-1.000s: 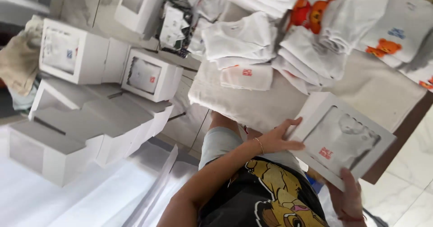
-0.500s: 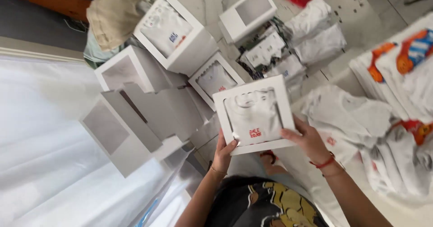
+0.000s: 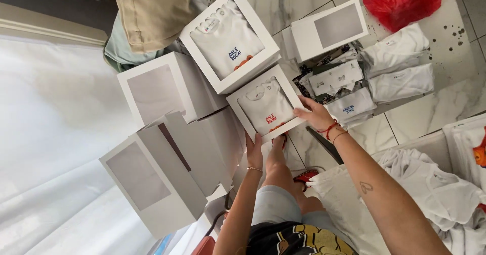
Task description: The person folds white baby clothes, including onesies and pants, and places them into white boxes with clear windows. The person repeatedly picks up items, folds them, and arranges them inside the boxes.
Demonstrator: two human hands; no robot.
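**Holding a windowed gift box over the floor stack**

Gripping from both sides, the two hands hold a small white window box (image 3: 267, 109) that shows a folded white garment with red lettering behind its clear panel. The left hand (image 3: 254, 152) clasps the near-left edge, fingers flat against the cardboard; the right hand (image 3: 315, 114), with red string bracelets at the wrist, closes on the right edge. The box sits tilted, near the middle of the scene, just beside a larger window box (image 3: 229, 38) lying farther off, which holds a white garment with blue lettering.

To the left stand empty white window boxes (image 3: 167, 148), stacked and leaning on one another. Far right, another empty window box (image 3: 329, 29) rests above a pile of folded white garments (image 3: 374, 77) on the marble tile floor (image 3: 445, 100). A red plastic bag (image 3: 400, 2) lies at the far right, and beige cloth (image 3: 152, 12) is heaped far left.
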